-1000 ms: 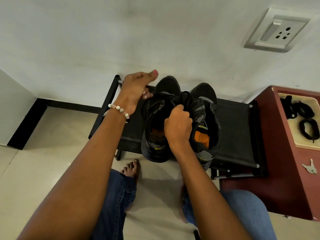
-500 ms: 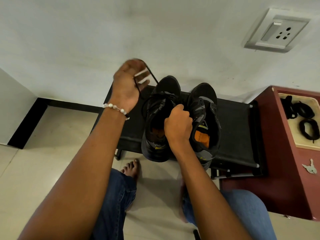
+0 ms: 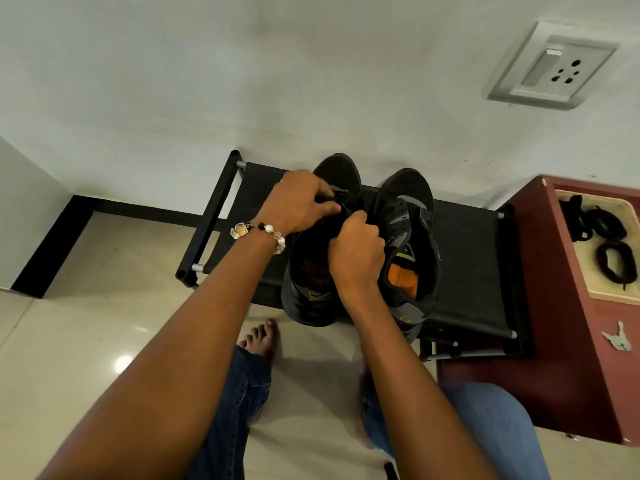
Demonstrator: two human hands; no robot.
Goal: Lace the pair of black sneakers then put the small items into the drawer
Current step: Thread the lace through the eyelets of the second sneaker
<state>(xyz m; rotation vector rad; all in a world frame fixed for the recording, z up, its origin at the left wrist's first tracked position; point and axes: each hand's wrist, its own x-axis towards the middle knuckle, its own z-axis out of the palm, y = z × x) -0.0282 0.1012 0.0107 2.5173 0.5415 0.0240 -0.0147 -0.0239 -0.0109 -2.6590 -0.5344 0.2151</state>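
Sneakers (image 3: 408,237) on rack (image 3: 467,271) | both hands' fingers (image 3: 322,209) apparently pinching lace, hidden | drawer (image 3: 595,244) right

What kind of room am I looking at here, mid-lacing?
Most likely a home entryway or room corner: a low black shoe rack holding the sneakers stands against a plain wall with a wall socket, beside a red-brown cabinet, on a tiled floor.
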